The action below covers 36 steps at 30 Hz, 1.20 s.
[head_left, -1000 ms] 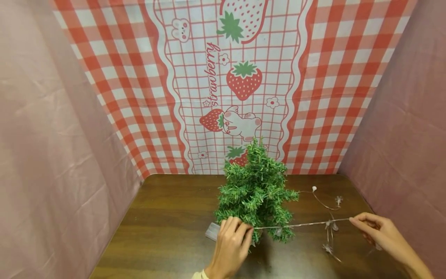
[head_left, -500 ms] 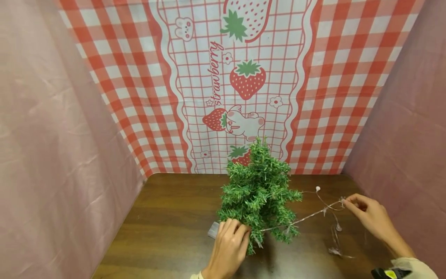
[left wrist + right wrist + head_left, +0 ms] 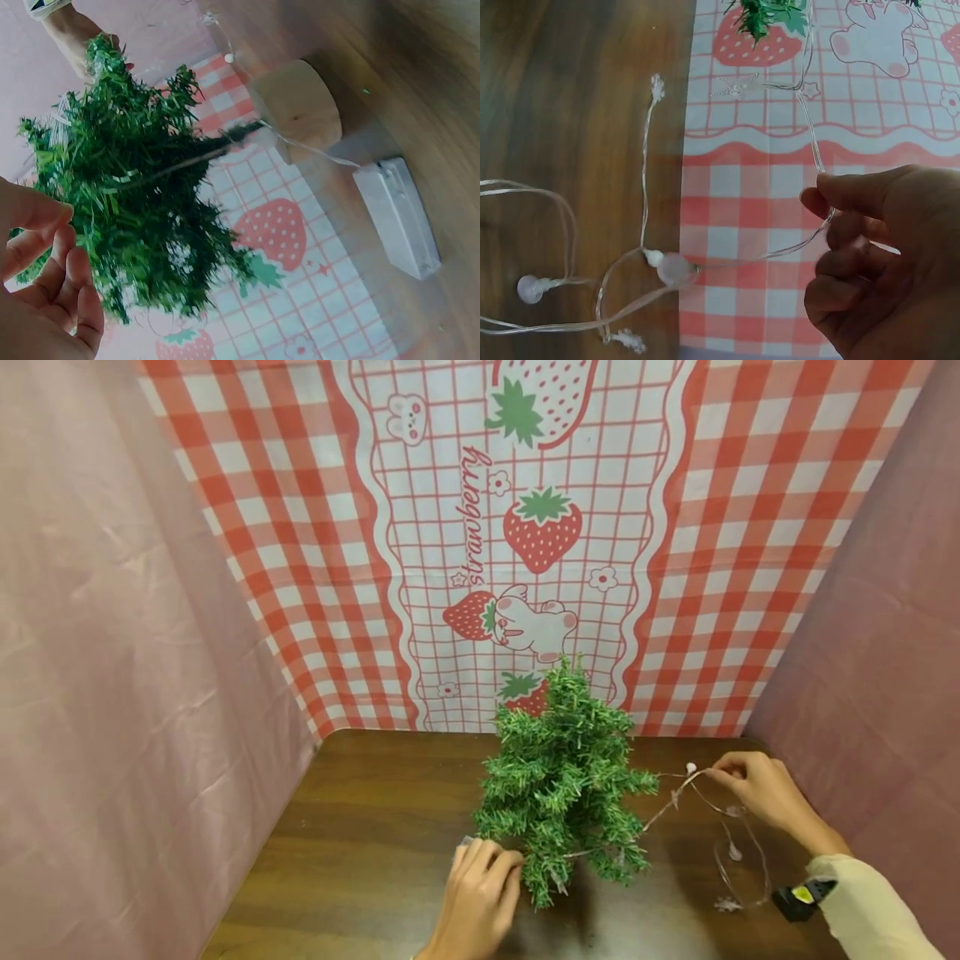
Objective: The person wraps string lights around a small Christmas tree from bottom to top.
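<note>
From where I stand, the left hand is nearest, low at the near left of the miniature Christmas tree; its thumb and forefinger come together at the sprigs, but I can't tell whether anything is pinched between them. Just beyond it the battery box lies on the surface, a wire linking it to the tree's trunk above the round wooden base. The tree stands upright between the two hands. The string lights cross its lower front branches, then slant away, rightward and toward the back, up to the right hand, which grips the wire between thumb and fingertips. That diagonal is what matters, I'd judge: the held length runs from near left to far right, the right hand at its far end, out past the tree's right side. The slack loops on the surface lie to the right of the tree, closer to the right hand than to the left. Behind it all hangs the strawberry-print gingham cloth.
</note>
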Tool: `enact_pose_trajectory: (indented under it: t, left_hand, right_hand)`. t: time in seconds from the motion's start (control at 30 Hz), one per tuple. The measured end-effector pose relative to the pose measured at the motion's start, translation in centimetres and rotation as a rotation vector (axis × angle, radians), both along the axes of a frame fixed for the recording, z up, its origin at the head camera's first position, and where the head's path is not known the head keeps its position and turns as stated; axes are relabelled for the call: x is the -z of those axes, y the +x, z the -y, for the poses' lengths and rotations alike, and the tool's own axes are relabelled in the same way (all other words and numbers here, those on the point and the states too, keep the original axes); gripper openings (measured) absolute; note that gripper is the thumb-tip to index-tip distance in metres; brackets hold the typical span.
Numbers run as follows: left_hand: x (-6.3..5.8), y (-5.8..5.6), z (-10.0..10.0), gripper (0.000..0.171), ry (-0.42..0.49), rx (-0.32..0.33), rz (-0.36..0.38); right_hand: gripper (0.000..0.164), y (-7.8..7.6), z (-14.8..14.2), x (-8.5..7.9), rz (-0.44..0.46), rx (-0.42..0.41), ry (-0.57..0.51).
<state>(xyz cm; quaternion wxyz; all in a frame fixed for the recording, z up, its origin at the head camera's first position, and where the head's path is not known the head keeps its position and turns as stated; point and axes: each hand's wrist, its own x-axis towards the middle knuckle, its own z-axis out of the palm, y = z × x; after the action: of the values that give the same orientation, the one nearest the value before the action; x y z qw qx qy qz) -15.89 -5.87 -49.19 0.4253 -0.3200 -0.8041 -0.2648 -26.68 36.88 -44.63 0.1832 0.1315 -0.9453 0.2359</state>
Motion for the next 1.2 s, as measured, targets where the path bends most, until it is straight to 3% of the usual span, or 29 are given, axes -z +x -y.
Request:
enact_pose_trajectory:
  t: [0.47,0.63,0.77,0.87,1.0,1.2]
  left_hand:
    - [1.1,0.7,5.6,0.016,0.042,-0.046,-0.018]
    - [1.2,1.0,7.7,0.012,0.041,-0.073,0.022]
    - [0.9,1.3,9.0,0.015,0.03,-0.1,0.095]
    - [0.6,1.5,9.9,0.015,0.022,-0.124,0.134]
    - [0.2,1.5,10.8,0.017,0.021,-0.136,0.13]
    - [-0.3,1.6,11.9,0.016,0.022,-0.138,0.146]
  right_hand:
    - [0.028,-4.0,1.6,-1.4,0.169,-0.028,-0.003]
    - [0.024,-5.3,2.1,-1.8,0.225,-0.073,-0.027]
    - [0.021,-6.3,2.6,-1.7,0.234,-0.104,-0.044]
    - [0.019,-7.1,3.1,-1.5,0.257,-0.13,-0.076]
    - [0.018,-7.9,4.0,-1.3,0.277,-0.146,-0.132]
    - [0.031,-8.5,5.2,-2.2,0.233,-0.18,-0.267]
